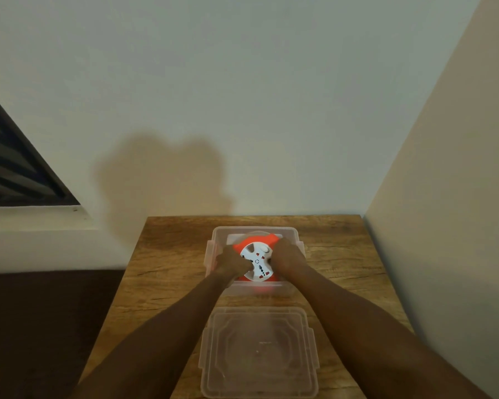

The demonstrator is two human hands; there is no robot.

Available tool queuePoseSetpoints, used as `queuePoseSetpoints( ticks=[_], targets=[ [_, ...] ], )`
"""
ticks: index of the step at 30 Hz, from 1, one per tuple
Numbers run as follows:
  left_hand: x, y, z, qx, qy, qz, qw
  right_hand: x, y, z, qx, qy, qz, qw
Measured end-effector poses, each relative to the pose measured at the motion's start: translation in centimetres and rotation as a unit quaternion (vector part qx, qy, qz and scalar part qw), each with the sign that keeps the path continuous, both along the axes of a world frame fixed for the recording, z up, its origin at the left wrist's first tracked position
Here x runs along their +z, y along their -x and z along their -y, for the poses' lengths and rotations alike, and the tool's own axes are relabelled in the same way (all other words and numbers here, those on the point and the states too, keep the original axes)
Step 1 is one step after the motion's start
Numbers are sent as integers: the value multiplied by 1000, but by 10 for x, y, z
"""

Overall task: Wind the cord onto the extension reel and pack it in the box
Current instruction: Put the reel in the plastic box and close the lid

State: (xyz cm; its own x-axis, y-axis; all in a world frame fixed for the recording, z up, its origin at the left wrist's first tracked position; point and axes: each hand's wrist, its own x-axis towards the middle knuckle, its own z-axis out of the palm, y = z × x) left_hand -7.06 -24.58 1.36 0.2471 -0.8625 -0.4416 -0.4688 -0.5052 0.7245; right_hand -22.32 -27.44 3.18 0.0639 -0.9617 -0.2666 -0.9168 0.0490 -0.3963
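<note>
Extension reel (256, 262): orange rim, white socket face up; I see it lying flat inside the clear plastic box (296, 234), far centre of the wooden table (167, 263).
Left hand (231, 262): grasps the reel's left edge.
Right hand (287, 256): grasps the reel's right edge.
Lid (259, 352): lies flat on the table, just near of the box.

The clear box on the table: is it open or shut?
Open. The box has no lid on; the lid lies flat on the table nearer the person, and the reel sits inside.
</note>
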Motion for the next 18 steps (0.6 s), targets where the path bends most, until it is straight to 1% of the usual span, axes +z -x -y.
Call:
queuePoseSetpoints(
  ticks=[2, 4, 5, 8, 11, 13, 16, 18],
  targets=[
    [2, -1, -1, -10, 3, -7, 1000, 1, 1, -2, -12, 9, 24, 1000],
    [2, -3, -1, -14, 6, -14, 1000, 4, 3, -8, -3, 30, 29, 999],
    [1, -4, -2, -13, 8, -20, 1000, 4, 5, -10, 5, 42, 29, 999],
    [0, -5, -3, -5, 11, -41, 999, 10, 9, -14, -11, 61, 59, 996],
    [4, -5, -3, -7, 10, -55, 998, 15, 12, -23, 4, 77, 58, 995],
    [7, -8, -5, -17, 9, -54, 998, 23, 17, -32, 11, 105, 56, 993],
    [16, -11, -8, -50, 27, -24, 998, 41, 28, -44, 31, 155, 48, 986],
    [29, -11, -16, -100, 78, 51, 991, 53, 35, -56, 38, 170, 59, 983]
  ],
)
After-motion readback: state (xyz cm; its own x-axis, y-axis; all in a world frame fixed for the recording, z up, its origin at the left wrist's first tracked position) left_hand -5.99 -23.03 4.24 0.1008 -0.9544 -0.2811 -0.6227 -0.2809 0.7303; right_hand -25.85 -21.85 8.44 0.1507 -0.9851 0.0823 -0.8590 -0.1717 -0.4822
